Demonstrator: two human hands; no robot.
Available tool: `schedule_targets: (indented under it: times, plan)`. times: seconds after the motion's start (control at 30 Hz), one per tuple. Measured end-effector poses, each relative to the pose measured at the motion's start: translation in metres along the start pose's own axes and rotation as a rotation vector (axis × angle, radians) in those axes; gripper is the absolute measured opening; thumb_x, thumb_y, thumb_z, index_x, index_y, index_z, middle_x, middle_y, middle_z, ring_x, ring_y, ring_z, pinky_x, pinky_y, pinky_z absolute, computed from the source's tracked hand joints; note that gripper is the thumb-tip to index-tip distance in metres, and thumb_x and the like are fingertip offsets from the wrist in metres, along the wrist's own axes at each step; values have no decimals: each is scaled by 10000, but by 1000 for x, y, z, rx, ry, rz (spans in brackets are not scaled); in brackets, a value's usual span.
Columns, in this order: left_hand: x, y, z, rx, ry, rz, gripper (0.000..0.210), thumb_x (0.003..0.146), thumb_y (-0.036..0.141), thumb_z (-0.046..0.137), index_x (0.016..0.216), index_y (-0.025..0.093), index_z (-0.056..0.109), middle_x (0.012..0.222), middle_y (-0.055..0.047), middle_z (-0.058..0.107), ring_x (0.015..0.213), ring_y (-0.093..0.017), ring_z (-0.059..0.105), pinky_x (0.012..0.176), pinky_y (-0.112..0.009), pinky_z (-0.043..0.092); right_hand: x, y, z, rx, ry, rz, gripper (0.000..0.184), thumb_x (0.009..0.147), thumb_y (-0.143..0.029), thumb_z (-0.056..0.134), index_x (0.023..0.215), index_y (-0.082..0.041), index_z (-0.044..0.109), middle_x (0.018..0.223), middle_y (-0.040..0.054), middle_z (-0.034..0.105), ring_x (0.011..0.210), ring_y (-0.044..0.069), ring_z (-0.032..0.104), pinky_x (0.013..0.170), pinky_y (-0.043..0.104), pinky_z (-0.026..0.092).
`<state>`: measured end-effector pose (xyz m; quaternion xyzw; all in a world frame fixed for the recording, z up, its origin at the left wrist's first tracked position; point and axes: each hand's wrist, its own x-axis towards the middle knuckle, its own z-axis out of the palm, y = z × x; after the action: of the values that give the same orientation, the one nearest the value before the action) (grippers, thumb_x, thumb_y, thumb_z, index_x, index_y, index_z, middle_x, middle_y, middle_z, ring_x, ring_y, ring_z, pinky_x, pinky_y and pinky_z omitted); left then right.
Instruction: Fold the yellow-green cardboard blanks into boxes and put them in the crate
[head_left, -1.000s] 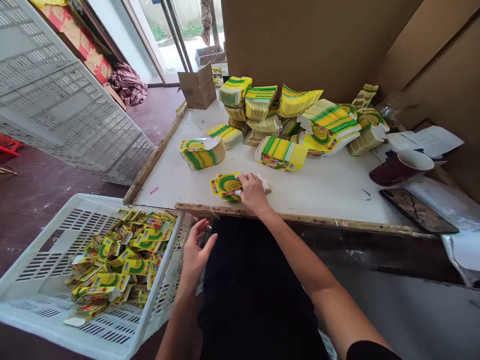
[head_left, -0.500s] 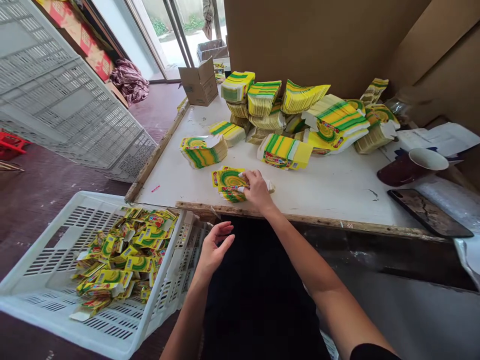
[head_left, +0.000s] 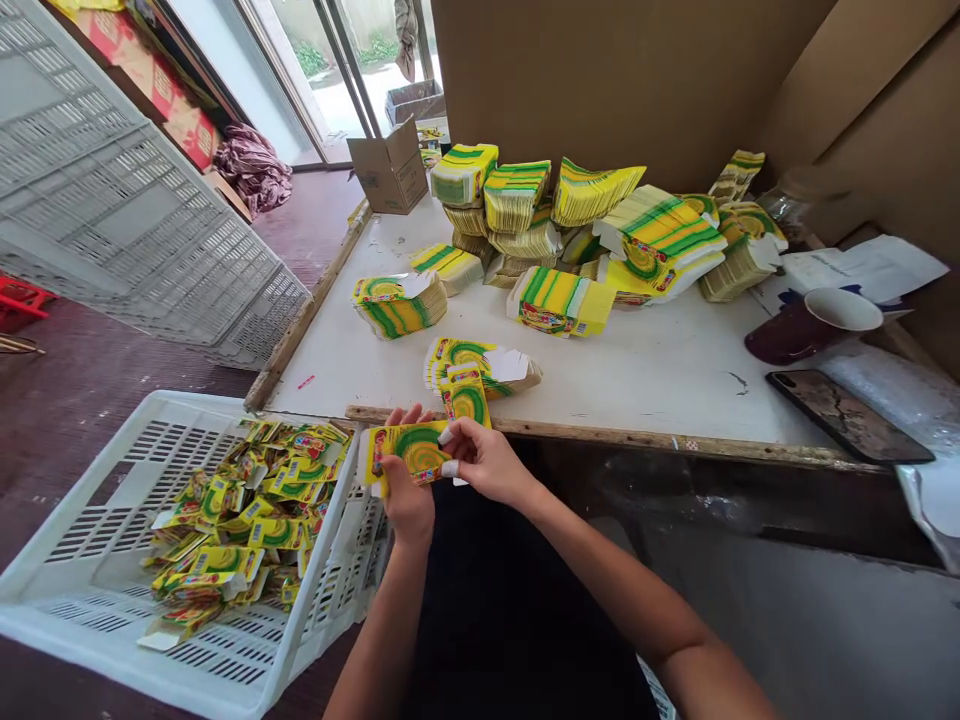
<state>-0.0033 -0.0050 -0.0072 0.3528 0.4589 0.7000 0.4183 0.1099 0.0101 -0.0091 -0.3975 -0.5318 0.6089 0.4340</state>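
Note:
A flat yellow-and-green printed carton [head_left: 415, 449] is held in front of my body, just off the table's front edge. My left hand [head_left: 409, 500] grips its left end, thumb on top and fingers beneath. White coverings show on the fingertips of my right hand [head_left: 480, 458], which pinches the carton's right end. Right behind it, a second carton [head_left: 466, 395] slants over the table edge; whether a hand touches it is unclear. Beyond lies a fanned stack of cartons [head_left: 514, 368] on the white table [head_left: 645, 375].
Several carton bundles [head_left: 570, 300] are piled at the back. To the left stands a white plastic crate [head_left: 315, 590] holding many cartons, below tall leaning crates [head_left: 150, 200]. A maroon cup [head_left: 787, 335] and a phone [head_left: 840, 410] lie at the right.
My right hand has come back from the stack toward my body with a carton. My left hand, empty before, has closed on its left end. The stack is now fanned out.

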Motion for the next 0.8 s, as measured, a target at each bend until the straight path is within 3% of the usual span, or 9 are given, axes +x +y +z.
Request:
schedule_targets:
  times: [0.13,0.23,0.4,0.6,0.8]
  plan:
    - [-8,-4,2,40,14,122,615,799,726,555,1181,247,602,1215,-96,673,1087,-264,670,897,-358,555,-4,-3,1,35,30,4,242,662,-206,713,830,-219,539,715,-63,551,587,86,502,575,229,456]
    - [-10,-10,-2,81,39,94,678,793,752,532,1244,246,552,1257,-112,644,1100,-276,662,890,-369,556,-6,-3,2,55,60,20,287,643,-266,742,803,-220,508,699,-66,530,603,95,507,595,244,451]
    - [-9,-10,-5,119,17,85,645,813,757,483,1216,257,539,1202,-100,647,1079,-271,653,901,-386,538,-9,0,8,129,91,3,348,652,-224,729,888,-242,473,750,-58,572,656,108,549,636,257,466]
    - [-3,6,2,-70,23,65,457,797,699,578,964,274,595,869,-13,643,892,-223,658,877,-378,525,-13,-2,15,240,-22,-3,548,645,-299,812,1061,-255,458,809,-54,567,662,97,528,637,243,440]
    - [1,7,1,-165,40,14,466,742,696,630,814,241,562,711,30,514,681,-145,560,702,-281,504,-22,6,30,105,-98,-22,522,729,-245,745,1172,-250,468,741,-77,496,634,100,481,600,225,395]
